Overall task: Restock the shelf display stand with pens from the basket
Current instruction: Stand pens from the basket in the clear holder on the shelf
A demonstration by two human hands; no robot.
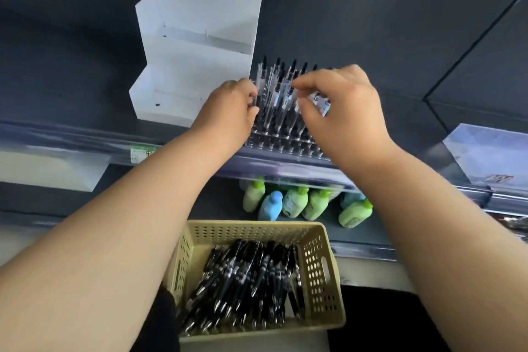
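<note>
A: Status on the pens?

B: Two groups. Loose pens (245, 283) piled in the beige perforated basket (317, 268), near centre. The rest, the standing pens (278, 94), sit upright in the clear display stand (281, 144) on the dark shelf (371, 177), tips down, clickers up.

A: Hands?

B: Both at the stand. Left hand (228, 111) is at its left edge, fingers curled in against the leftmost standing pens. Looks closed on one of them, but the fingertips are hidden (can't tell for sure what it grips). Right hand (340, 103) is over the right part of the stand, thumb and forefinger pinched together at the pen tops. Whether there's a pen in that pinch, can't tell.

A: Front rows of the stand?

B: The nearest slots look unfilled; the picture is blurred there.

A: Anything else around?

B: White stepped riser (200, 46) just left of the stand, far side of the shelf. Green and blue bottles (294, 203) on the lower shelf, between stand and basket. A small printed tag (321, 103) shows under the right fingers. A shelf-edge label (140, 153) sits to the left, text unreadable.
</note>
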